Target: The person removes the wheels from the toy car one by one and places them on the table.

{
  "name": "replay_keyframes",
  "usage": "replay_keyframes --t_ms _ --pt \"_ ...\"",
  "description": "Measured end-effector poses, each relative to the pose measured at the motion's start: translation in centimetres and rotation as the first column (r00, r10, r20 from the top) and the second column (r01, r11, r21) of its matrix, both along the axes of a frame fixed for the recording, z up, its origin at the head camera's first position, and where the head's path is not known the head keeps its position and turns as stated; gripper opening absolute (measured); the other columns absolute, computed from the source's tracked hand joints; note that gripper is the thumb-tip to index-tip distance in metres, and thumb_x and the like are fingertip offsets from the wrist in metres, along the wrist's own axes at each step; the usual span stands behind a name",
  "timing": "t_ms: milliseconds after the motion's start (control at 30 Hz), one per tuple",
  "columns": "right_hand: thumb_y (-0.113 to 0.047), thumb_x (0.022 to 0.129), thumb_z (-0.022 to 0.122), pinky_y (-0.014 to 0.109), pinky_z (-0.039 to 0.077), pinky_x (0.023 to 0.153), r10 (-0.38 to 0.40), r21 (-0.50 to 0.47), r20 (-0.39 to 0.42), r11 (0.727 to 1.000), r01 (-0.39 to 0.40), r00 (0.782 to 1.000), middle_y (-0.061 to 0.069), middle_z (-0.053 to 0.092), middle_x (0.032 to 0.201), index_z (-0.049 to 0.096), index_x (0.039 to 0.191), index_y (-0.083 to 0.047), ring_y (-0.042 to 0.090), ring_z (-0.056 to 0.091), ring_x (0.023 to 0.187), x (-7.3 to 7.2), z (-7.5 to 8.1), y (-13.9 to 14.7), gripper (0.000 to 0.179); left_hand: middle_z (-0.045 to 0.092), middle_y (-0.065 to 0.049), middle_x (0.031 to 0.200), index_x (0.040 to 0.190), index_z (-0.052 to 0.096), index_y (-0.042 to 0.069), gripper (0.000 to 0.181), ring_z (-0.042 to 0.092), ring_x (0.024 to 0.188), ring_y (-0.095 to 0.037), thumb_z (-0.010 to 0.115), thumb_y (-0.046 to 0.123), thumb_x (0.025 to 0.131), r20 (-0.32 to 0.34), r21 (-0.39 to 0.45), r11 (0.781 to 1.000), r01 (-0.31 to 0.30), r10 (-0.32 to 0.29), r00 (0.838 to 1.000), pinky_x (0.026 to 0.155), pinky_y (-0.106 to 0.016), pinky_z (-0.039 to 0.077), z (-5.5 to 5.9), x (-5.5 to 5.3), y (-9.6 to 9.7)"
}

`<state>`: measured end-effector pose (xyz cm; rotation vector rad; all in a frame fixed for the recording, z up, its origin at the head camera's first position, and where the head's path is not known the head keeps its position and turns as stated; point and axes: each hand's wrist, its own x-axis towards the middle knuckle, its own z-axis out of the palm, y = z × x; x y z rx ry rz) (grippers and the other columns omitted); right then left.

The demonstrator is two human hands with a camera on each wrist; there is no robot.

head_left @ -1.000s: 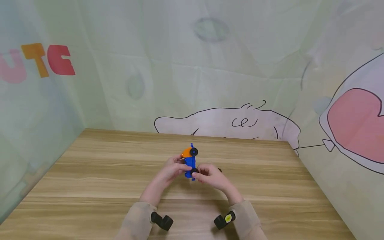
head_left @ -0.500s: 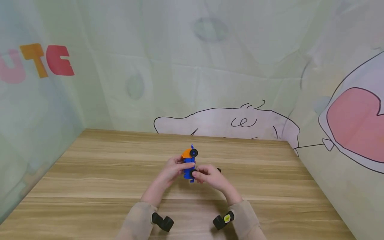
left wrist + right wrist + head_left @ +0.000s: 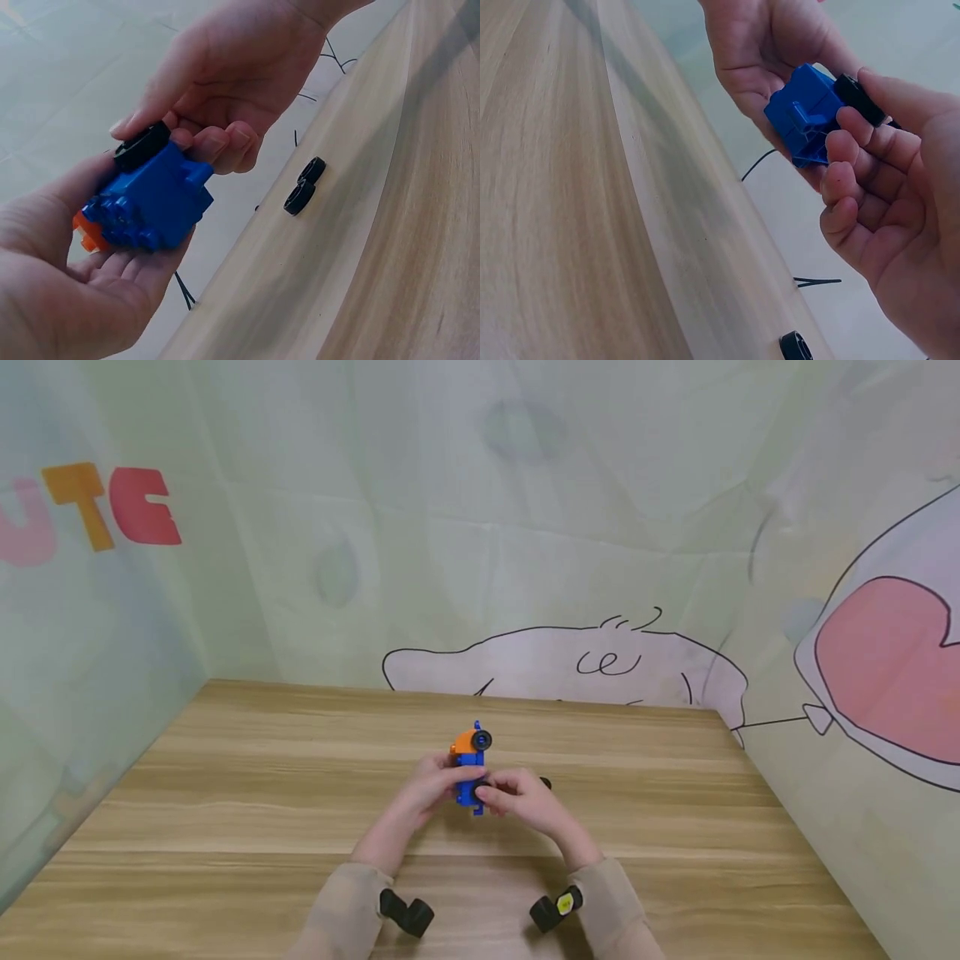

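Note:
A small blue and orange toy car (image 3: pixel 469 762) is held up on end over the table, its orange part (image 3: pixel 463 742) farthest from me. My left hand (image 3: pixel 426 791) grips the car's body, thumb across the blue side and fingers beneath. At the near end, my right hand (image 3: pixel 531 800) pinches a black wheel (image 3: pixel 142 146) between thumb and index finger. That wheel sits against the blue body (image 3: pixel 802 105) in both wrist views. Another black wheel (image 3: pixel 482 740) is on the car's orange end.
Two loose black wheels (image 3: pixel 300 198) lie close together on the wooden table (image 3: pixel 262 760), beyond my right hand; the head view shows part of one (image 3: pixel 546 783). A printed cloth backdrop (image 3: pixel 480 568) rises behind the table and along its sides.
My left thumb has slid slightly up the car's side, away from the pinched wheel. The car has shifted a little left in view. My right hand keeps its pinch.

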<state>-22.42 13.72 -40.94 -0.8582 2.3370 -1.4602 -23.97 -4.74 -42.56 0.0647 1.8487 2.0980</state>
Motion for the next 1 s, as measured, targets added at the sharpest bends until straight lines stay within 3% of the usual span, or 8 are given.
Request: replay_keyframes --t_ms 167,400,600,800,1000 --pt "-0.01 0.099 0.054 0.017 0.034 0.056 0.01 -0.017 0.003 1.0 -0.01 1.0 -0.002 0.048 0.066 0.055 0.076 0.004 0.004 0.042 0.059 0.7 1.1 -0.1 0.026 0.072 -0.007 0.099 0.123 0.055 -0.012 0.041 0.068 0.084 -0.014 0.066 0.011 0.091 0.017 0.012 0.999 -0.032 0.032 0.999 0.092 -0.034 0.055 0.1 -0.1 0.1" --pt "-0.02 0.098 0.058 0.018 0.037 0.055 0.02 -0.002 -0.006 1.0 -0.02 1.0 -0.004 0.051 0.066 0.061 0.081 -0.001 0.005 0.046 0.059 -1.1 -1.9 0.3 0.026 0.071 -0.014 0.105 0.123 0.057 -0.012 0.042 0.067 0.087 -0.016 0.068 0.011 0.089 0.014 -0.029 0.999 -0.031 0.032 0.999 0.095 -0.037 0.054 0.3 0.0 0.1" --pt "-0.026 0.098 0.059 0.018 0.039 0.055 0.038 -0.002 -0.04 0.999 -0.038 0.998 -0.003 0.052 0.066 0.06 0.08 -0.001 0.005 0.046 0.059 -1.0 -1.9 0.5 0.031 0.07 -0.016 0.108 0.12 0.06 -0.011 0.038 0.066 0.086 -0.016 0.067 0.012 0.09 0.009 -0.052 0.997 -0.051 0.051 0.999 0.096 -0.039 0.054 0.3 0.2 0.4" --pt "-0.018 0.099 0.057 0.018 0.036 0.053 0.052 0.006 -0.068 0.999 -0.051 0.996 -0.003 0.049 0.065 0.058 0.08 0.0 0.004 0.043 0.057 -0.9 -1.7 0.5 0.026 0.072 -0.017 0.106 0.114 0.064 -0.009 0.037 0.066 0.083 -0.016 0.07 0.015 0.087 0.025 -0.063 0.992 -0.108 0.11 0.994 0.096 -0.039 0.053 0.3 0.4 0.9" --pt "-0.004 0.097 0.055 0.016 0.033 0.053 0.059 0.025 -0.131 0.998 -0.056 0.99 0.001 0.049 0.065 0.058 0.08 0.002 0.001 0.04 0.056 -0.6 -1.4 0.3 0.018 0.072 -0.02 0.108 0.118 0.063 -0.01 0.041 0.069 0.082 -0.015 0.07 0.014 0.086 0.041 -0.028 0.993 -0.116 0.117 0.992 0.092 -0.037 0.055 0.3 0.5 1.0"
